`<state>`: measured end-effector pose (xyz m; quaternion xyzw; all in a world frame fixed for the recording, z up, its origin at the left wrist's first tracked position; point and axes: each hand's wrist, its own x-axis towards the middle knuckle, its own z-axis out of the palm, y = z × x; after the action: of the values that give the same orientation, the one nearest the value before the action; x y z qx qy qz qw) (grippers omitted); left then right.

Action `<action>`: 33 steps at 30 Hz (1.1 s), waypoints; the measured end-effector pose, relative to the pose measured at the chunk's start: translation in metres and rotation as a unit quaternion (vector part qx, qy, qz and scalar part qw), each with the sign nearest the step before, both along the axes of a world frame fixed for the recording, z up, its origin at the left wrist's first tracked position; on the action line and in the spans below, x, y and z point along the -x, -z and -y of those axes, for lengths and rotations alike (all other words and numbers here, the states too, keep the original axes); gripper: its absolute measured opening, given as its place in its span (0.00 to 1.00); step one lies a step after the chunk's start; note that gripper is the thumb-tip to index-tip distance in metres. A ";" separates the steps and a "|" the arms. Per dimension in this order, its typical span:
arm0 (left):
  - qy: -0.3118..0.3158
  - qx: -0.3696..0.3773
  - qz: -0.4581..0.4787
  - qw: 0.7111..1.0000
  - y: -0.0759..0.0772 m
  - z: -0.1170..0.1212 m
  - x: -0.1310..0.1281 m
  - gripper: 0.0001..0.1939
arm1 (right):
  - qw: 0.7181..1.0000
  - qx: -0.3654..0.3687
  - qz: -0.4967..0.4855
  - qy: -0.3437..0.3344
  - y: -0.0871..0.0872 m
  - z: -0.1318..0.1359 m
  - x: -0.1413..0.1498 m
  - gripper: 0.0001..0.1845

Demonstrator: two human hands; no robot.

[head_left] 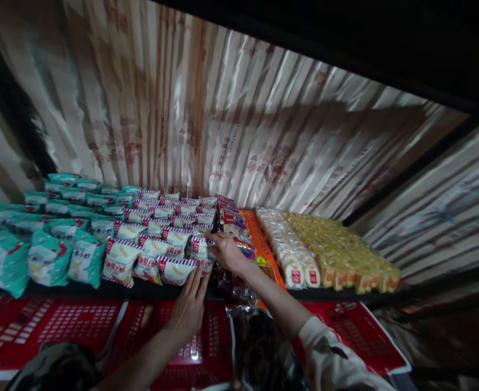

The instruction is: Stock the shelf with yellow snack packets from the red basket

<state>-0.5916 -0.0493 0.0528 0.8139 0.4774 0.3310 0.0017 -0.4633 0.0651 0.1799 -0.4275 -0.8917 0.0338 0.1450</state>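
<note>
Rows of small white snack bags (177, 270) with red lettering and striped edges stand on a dark shelf. At the right end of the front rows, one white snack bag (201, 247) is between my two hands. My right hand (228, 253) reaches in from the right, its fingers closed at the upper right side of this bag. My left hand (188, 307) comes from below, fingers stretched out and fingertips against the lower front of the bags. Part of the bag is hidden behind my fingers.
Teal snack bags (48, 258) fill the shelf's left side. To the right are dark red packets (233, 217), an orange package (259, 239), white wrapped rolls (282, 244) and yellow packs (337, 247). Red baskets (52, 326) sit below; striped sheeting (223, 108) hangs behind.
</note>
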 end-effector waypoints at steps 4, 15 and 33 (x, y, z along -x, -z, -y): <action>-0.007 -0.006 0.005 1.000 -0.001 -0.002 -0.003 0.43 | 1.000 0.000 -0.003 -0.003 0.002 -0.004 -0.004 0.20; -0.027 -0.035 0.028 0.999 -0.012 -0.003 -0.013 0.36 | 0.999 0.010 -0.007 -0.039 -0.005 -0.001 -0.005 0.18; 0.100 -0.033 0.006 0.994 -0.013 -0.030 0.013 0.15 | 0.990 0.015 -0.082 -0.109 0.000 0.046 0.058 0.27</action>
<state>-0.6042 -0.0193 0.0658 0.8550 0.3826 0.3500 0.0103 -0.5213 0.0188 0.1801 -0.3253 -0.9175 0.0975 0.2072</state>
